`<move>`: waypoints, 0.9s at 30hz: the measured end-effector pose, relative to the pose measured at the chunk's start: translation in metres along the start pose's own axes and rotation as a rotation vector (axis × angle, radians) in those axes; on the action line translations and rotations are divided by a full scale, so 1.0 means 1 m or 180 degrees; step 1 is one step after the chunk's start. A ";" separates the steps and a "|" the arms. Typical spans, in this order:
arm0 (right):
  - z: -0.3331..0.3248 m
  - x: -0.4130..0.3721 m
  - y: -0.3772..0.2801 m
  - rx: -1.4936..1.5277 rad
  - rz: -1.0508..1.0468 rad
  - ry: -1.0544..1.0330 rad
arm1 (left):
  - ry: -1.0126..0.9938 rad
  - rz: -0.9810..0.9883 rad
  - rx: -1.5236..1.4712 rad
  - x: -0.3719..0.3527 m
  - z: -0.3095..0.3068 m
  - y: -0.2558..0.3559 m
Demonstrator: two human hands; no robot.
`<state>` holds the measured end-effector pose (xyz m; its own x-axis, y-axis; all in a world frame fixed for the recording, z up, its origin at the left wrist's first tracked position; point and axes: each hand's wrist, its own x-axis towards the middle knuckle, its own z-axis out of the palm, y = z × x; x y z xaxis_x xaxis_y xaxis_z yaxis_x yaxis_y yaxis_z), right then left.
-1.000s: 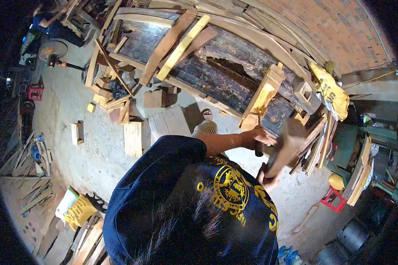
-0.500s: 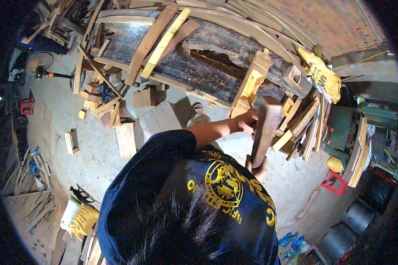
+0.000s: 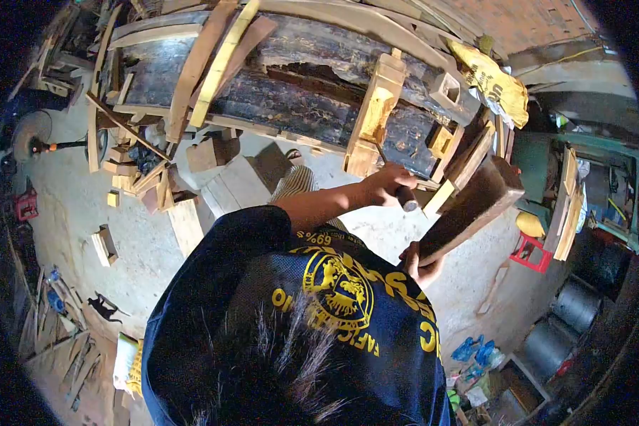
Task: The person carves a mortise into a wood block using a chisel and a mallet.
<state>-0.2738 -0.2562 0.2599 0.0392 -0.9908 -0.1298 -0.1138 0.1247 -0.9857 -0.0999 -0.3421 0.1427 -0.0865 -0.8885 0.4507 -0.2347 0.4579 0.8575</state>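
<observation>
My left hand (image 3: 390, 183) is closed around the handle of a chisel (image 3: 407, 199); its thin blade points at the near part of a pale wooden block (image 3: 376, 117). That block has a hollowed yellow recess and lies across the dark, worn bench top (image 3: 305, 46). In my right hand (image 3: 422, 265) is a heavy brown wooden mallet (image 3: 472, 209), gripped at its narrow lower part. The mallet's broad head is raised to the right of the chisel, apart from its handle end.
Planks (image 3: 202, 67) cross the bench at left. More timber pieces (image 3: 472, 156) lean at its right end, near a yellow sack (image 3: 491, 82). A red stool (image 3: 531, 253) stands at right. Offcuts (image 3: 131, 170) and a fan (image 3: 34, 135) are at left; a cat (image 3: 105, 307) is on the floor.
The mallet has swung right, away from the chisel, and its head is tilted outward. The left hand stays by the block with the chisel now showing; the whole view has shifted slightly.
</observation>
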 end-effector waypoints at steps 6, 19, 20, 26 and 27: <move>0.009 0.000 -0.007 0.0305 -0.0692 0.0384 | 0.0077 -0.0532 0.0380 0.020 -0.008 0.001; -0.017 0.015 0.025 0.3199 0.0595 0.1875 | 0.0560 -0.0491 -0.0247 0.030 -0.005 -0.013; -0.013 0.020 0.006 0.1420 -0.0409 0.0923 | 0.0548 -0.0479 -0.0233 0.032 -0.006 -0.011; -0.060 0.045 0.022 -0.0123 -0.1515 -0.1756 | 0.0180 -0.0502 0.0392 0.025 0.009 -0.013; -0.066 0.055 0.023 -0.0131 -0.1508 -0.1728 | 0.0000 -0.0595 0.0424 0.022 0.011 -0.015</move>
<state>-0.3398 -0.3116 0.2371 0.5803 -0.7701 0.2649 0.0010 -0.3246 -0.9458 -0.1088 -0.3688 0.1372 -0.0296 -0.9575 0.2869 -0.3723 0.2770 0.8858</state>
